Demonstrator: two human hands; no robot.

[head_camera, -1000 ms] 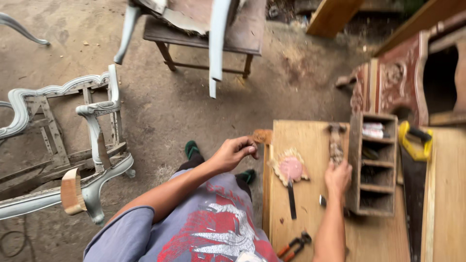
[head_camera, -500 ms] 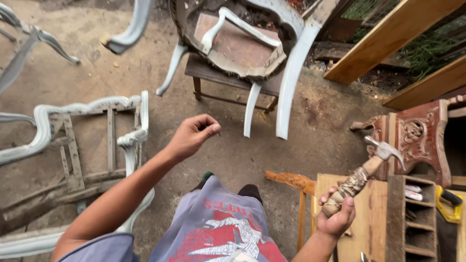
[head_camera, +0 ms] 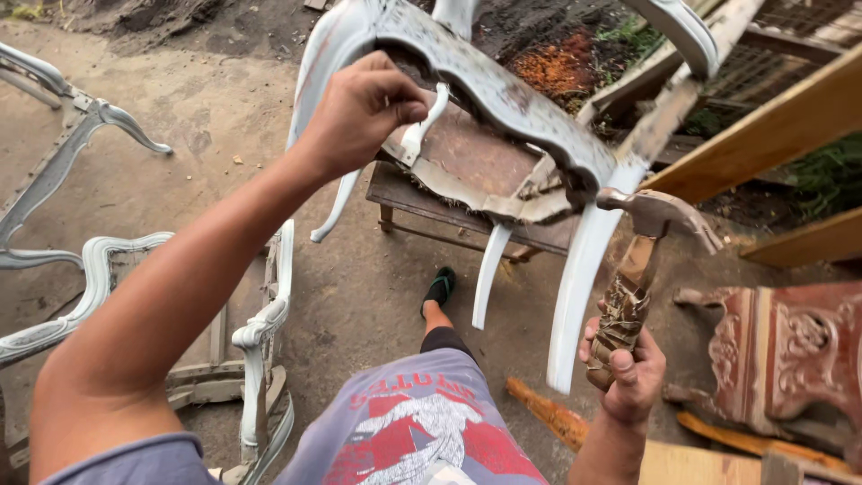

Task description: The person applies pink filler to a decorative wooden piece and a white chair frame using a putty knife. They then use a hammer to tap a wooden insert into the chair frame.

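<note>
The left hand (head_camera: 359, 108) closes its fingers around a curved arm piece of a white carved chair frame (head_camera: 503, 99), which lies upturned on a small wooden bench (head_camera: 422, 202) — legs hanging past the bench's front edge. The frame looks stiff and fairly heavy; its rails seem the soundest hold. The right hand (head_camera: 624, 364) wraps fully around a cord-bound hammer (head_camera: 642, 269), head up.

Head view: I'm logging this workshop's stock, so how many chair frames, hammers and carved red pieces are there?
Pale chair frames: 3 — upturned one, one by the knee, one far left
Hammers: 1
Carved red pieces: 1
Total: 5
</note>
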